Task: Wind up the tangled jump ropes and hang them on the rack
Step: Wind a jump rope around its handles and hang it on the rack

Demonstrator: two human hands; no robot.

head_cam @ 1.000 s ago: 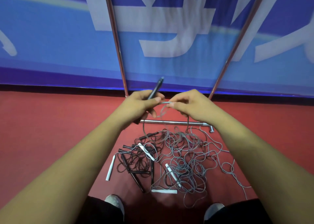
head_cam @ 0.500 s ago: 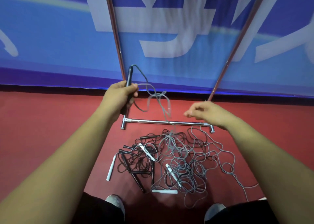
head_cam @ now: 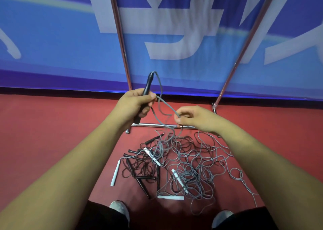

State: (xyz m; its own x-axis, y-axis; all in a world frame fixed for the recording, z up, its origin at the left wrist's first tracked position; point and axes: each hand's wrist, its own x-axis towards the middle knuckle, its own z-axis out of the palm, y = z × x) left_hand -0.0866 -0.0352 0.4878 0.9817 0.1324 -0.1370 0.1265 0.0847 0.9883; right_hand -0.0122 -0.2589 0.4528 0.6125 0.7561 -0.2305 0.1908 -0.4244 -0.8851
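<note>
Jump ropes [head_cam: 188, 167] lie in a tangled heap on the red floor [head_cam: 52, 133], low in the centre of the frame, just in front of the bottom bar of the rack [head_cam: 120, 36]. Grey cords sprawl to the right and a smaller black tangle [head_cam: 139, 170] sits at the left, with white handles [head_cam: 115, 173] scattered through and beside them. Above the heap, the left hand [head_cam: 134, 104] grips a black handle [head_cam: 148, 84] in a closed fist, its tip pointing up. A grey cord [head_cam: 166, 105] leaves that tip, loops down past the fist and runs across to the right hand [head_cam: 197, 119], which pinches it between thumb and fingers; below there the cord drops into the heap. A blue banner [head_cam: 52, 46] with large pale lettering fills the upper frame behind the rack's poles. Two shoes [head_cam: 120, 209] show at the bottom edge.
</note>
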